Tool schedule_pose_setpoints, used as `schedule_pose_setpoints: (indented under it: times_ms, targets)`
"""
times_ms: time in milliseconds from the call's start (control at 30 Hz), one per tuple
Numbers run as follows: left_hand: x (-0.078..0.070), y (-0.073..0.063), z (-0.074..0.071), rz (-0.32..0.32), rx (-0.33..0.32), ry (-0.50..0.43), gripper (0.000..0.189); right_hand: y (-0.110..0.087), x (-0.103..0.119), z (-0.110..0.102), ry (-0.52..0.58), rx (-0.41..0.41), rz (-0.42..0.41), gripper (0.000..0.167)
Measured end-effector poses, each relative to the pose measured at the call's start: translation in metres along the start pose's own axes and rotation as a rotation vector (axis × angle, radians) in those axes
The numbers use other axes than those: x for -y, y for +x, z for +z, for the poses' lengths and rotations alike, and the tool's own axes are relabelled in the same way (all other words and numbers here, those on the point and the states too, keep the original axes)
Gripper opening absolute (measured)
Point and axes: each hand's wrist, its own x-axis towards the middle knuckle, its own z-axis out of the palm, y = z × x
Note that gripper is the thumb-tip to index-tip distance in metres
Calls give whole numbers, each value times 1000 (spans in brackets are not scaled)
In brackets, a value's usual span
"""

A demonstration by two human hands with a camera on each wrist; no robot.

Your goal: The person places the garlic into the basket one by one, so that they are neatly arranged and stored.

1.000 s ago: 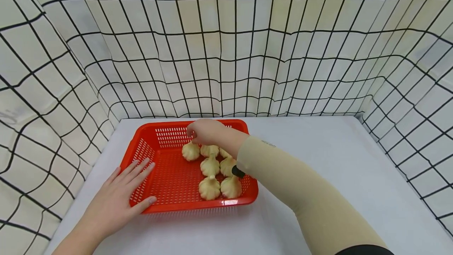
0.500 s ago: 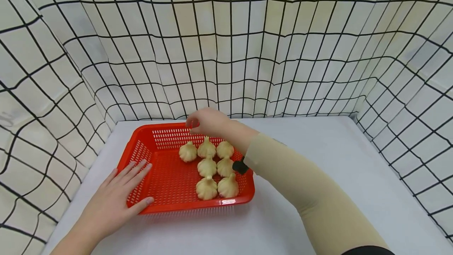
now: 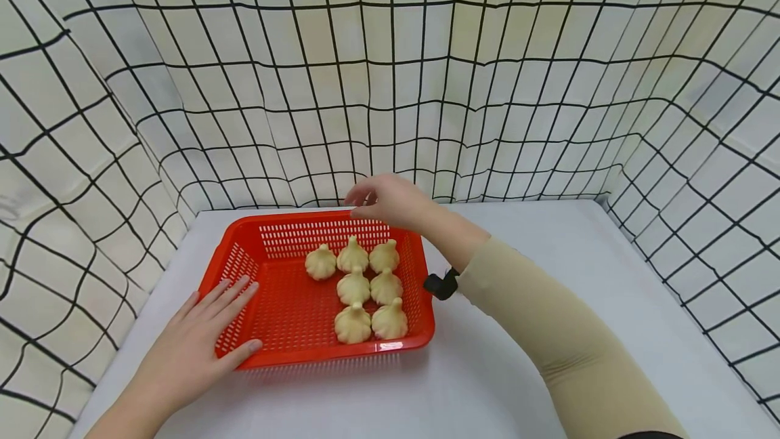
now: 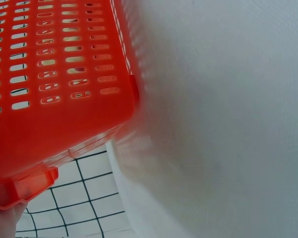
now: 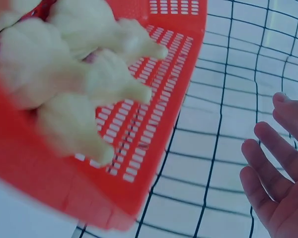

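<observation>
Several cream-coloured garlic bulbs point(image 3: 353, 288) stand grouped in the right part of a red plastic basket point(image 3: 280, 358), stems up, in the head view. My left hand point(image 3: 189, 347) rests on the basket's left end, fingers spread over the rim; in the left wrist view only a bit of this hand point(image 4: 4, 223) shows under the rim. Above the back rim hovers my right hand point(image 3: 396, 198), holding nothing. Its fingers look loosely bent and parted in the right wrist view, apart from the basket wall, where blurred garlic bulbs point(image 5: 72, 126) also appear.
A white cloth-covered table point(image 3: 518, 276) lies under the basket. Black netting point(image 3: 420, 80) over pale sheets encloses the back and both sides, close behind the basket. A black strap piece point(image 3: 441, 284) hangs at the right wrist.
My right hand has risen from beside the leftmost back garlic bulb and moved right, past the back rim, leaving that bulb standing. The left hand keeps its place on the basket.
</observation>
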Motion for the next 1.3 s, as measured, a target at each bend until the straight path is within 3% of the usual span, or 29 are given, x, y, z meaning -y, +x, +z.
schedule_pose_setpoints:
  times_ms: [367, 1000, 1300]
  targets:
    - [1, 1, -1, -17, 13, 6, 88, -43, -49, -7, -9, -25, 102, 26]
    - [0, 0, -2, -21, 12, 5, 89, -135, -132, 11, 13, -5, 160, 24]
    - [-1, 1, -1, -14, 10, 10, 88, -155, -150, 24, -12, -36, 266, 33]
